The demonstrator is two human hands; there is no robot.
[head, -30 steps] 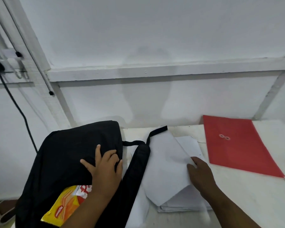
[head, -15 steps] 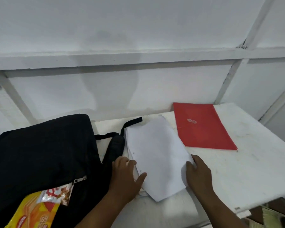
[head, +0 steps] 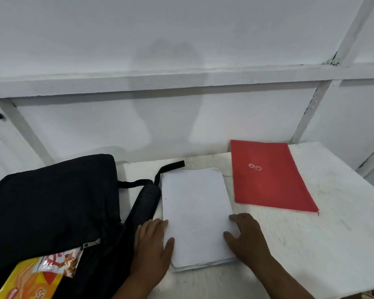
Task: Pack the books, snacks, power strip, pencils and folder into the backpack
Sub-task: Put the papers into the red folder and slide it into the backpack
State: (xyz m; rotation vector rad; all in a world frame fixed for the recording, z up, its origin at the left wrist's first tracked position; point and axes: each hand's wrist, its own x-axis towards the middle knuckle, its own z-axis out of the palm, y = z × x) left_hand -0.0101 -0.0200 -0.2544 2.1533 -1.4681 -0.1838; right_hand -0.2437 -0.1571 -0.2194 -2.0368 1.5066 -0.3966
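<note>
The white stack of books (head: 195,214) lies flat near the table's (head: 324,244) front edge, squared between both hands; the left hand (head: 152,244) presses its left side with straight fingers; the right hand (head: 245,236) rests flat-fingered on its right front corner, gripping nothing; the red folder (head: 270,178) lies toward the back right; the black backpack (head: 52,203) occupies the left edge, snack packets (head: 37,275) protruding from its opening.

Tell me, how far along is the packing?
Partly done. Snack packets already poke from the black backpack. In hand: the left hand and right hand flank the white stack, squaring it. Left: the red folder lies untouched on the table.
</note>
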